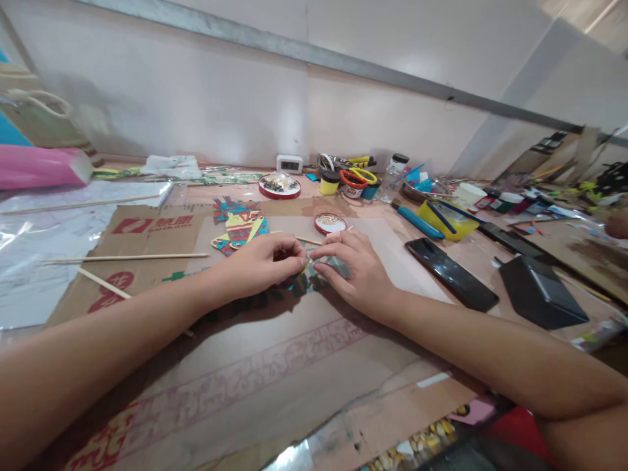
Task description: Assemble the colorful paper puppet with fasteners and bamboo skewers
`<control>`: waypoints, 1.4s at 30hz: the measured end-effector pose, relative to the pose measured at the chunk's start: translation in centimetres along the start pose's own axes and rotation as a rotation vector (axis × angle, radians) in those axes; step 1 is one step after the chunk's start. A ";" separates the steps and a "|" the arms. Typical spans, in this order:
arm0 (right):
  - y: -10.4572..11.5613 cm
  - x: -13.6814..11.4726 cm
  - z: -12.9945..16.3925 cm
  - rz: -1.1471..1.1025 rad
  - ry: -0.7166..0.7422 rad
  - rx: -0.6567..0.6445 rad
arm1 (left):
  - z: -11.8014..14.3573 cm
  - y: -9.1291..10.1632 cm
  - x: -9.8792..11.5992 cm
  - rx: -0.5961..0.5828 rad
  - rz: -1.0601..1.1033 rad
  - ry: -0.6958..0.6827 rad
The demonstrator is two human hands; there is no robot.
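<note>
Both forearms reach fwd over the cardboard sheet (275,366), wrists low; left hand (267,261) curled, fingers together, tips pinched on the painted cut-out piece (307,278) lying flat under and between both hands; right hand (350,268) palm-down, fingers together, pressing on same piece; thin stick (309,241) just beyond the fingertips; round red lid (330,223) further past them; phone (450,273) right of the rt fingers, apart.

Lying flat on the cardboard sheet (275,366), a dark teal-patterned paper cutout (314,280) showing only partly from under both hands, its edges peeking out between and below them; being pressed down by the left hand (265,261) and right hand (350,268), fingertips meeting over its top
</note>
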State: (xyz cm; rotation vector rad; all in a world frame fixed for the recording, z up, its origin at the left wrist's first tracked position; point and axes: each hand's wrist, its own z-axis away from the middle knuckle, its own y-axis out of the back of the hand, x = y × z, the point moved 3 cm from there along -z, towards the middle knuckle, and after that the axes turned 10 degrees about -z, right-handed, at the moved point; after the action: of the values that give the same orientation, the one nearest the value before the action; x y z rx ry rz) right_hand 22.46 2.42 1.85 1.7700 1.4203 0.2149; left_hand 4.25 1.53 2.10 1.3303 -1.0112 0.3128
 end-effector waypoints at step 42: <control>-0.1 0.1 -0.1 -0.159 -0.068 -0.049 | 0.1 0.1 0.6 0.121 -0.321 -0.250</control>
State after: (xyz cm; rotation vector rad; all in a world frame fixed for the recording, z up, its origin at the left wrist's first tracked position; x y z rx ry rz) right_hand 22.36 2.54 1.88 1.6012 1.4854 0.1039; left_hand 4.47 1.26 2.65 1.6449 -0.9761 -0.0377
